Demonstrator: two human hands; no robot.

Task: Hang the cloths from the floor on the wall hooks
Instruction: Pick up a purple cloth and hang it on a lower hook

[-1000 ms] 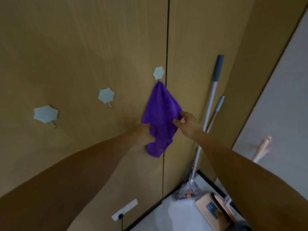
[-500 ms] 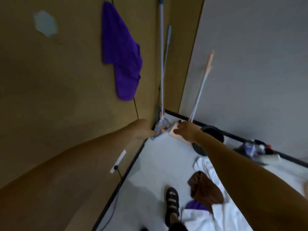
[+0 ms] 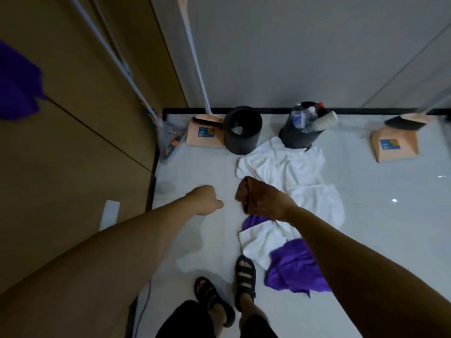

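Several cloths lie in a heap on the pale floor: white cloths [image 3: 290, 172], a purple cloth [image 3: 295, 269] near my right foot, and a brown cloth [image 3: 244, 190] on top of the white ones. My right hand [image 3: 267, 203] is over the brown cloth with its back to the camera and hides much of it. Its fingers curl downward, and I cannot see if they touch the cloth. My left hand [image 3: 207, 200] hovers to the left, loosely closed with nothing in it. Another purple cloth [image 3: 17, 81] hangs on the wooden wall at the far left.
Two black bins [image 3: 241, 132] [image 3: 301, 132] stand by the grey wall, the right one full of bottles. Orange dustpans [image 3: 203, 132] [image 3: 394, 147] and leaning mop poles [image 3: 117, 59] fill the corner. My sandalled feet [image 3: 229, 286] are at the bottom.
My hands left the purple cloth hanging on its hook. My view swung from the wall down to the floor, and my right hand came down over the brown cloth.
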